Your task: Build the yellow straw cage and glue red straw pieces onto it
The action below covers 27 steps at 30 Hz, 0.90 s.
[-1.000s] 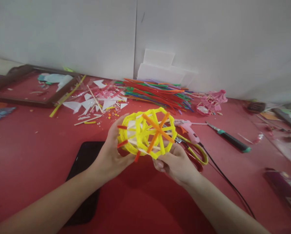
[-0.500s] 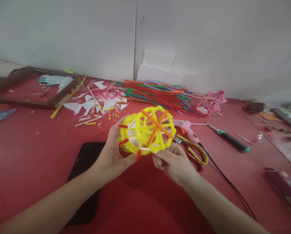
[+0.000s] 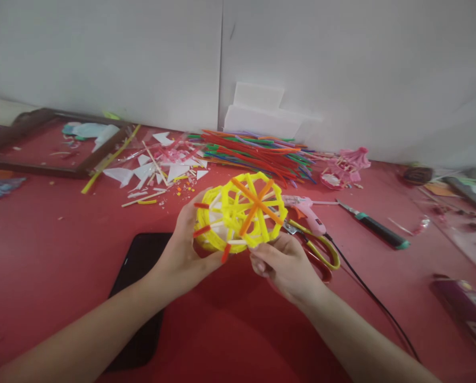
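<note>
Between my hands, above the table, is a small yellow pipe-cleaner model (image 3: pixel 232 213). Pale sticks join its round base to a yellow ring top crossed by orange strips, and short red pieces jut from its left and lower edge. My left hand (image 3: pixel 188 247) wraps round the base from the left, its fingertips partly hidden behind it. At the lower right edge of the ring, my right hand (image 3: pixel 281 260) pinches with thumb and curled fingers. The model is tilted, its top turned toward me and to the right.
Behind lie a heap of coloured pipe cleaners (image 3: pixel 257 154), white scraps (image 3: pixel 146 173) and a pink model (image 3: pixel 347 167). To the right are a pink glue gun (image 3: pixel 308 213), scissors (image 3: pixel 321 247) and a green-and-black cutter (image 3: pixel 377 229). A black phone (image 3: pixel 138 308) lies under my left forearm.
Both hands keep hold of the model in nearly the same place. My right thumb has shifted slightly up along the ring's lower edge.
</note>
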Each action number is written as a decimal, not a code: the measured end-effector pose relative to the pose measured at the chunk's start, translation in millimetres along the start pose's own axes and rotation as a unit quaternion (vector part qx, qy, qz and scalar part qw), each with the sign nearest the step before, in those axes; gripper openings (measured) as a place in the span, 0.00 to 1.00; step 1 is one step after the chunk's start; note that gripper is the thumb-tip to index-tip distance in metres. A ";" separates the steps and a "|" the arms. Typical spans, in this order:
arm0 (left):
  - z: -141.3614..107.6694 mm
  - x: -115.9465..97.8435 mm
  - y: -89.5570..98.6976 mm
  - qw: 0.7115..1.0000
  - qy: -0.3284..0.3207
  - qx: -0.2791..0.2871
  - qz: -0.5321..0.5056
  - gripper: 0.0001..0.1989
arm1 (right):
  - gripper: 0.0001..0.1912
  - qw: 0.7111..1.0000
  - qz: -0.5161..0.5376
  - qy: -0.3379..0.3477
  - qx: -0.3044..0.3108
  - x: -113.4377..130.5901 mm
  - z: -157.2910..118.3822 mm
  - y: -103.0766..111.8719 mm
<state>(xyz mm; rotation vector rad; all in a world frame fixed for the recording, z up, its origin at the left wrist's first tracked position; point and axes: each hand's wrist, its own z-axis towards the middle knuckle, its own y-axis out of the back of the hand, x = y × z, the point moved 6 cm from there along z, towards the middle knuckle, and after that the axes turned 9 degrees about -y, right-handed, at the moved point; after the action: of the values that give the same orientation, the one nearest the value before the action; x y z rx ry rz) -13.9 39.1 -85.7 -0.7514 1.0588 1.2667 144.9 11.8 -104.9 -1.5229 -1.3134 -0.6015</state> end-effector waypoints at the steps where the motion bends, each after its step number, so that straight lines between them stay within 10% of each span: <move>1: -0.2 -0.1 0.0 1.000 0.000 -0.001 0.005 0.36 | 0.20 1.000 -0.002 0.000 -0.002 0.1 0.3 0.1; 10: 4.6 -2.0 -3.9 0.995 0.082 0.014 -0.052 0.28 | 0.13 0.993 -0.030 0.099 -0.057 14.0 -6.2 9.5; 16: 11.0 -14.0 -9.2 0.992 0.060 0.090 -0.058 0.22 | 0.07 0.954 -0.170 0.223 -0.108 29.7 -11.8 14.5; 22: 4.1 -7.4 -7.3 0.990 0.066 0.040 -0.121 0.27 | 0.03 0.903 -0.319 0.272 -0.093 31.6 -18.0 5.2; 27: 0.3 -3.7 -7.8 0.989 0.080 0.070 -0.105 0.23 | 0.07 0.953 -0.171 0.227 -0.103 21.8 -13.6 10.3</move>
<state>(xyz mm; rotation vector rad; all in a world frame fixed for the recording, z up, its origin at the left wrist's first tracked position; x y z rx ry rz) -6.1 36.6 -83.0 -0.8442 1.1527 0.9541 163.8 10.0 -84.8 -1.2179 -1.1794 -1.2641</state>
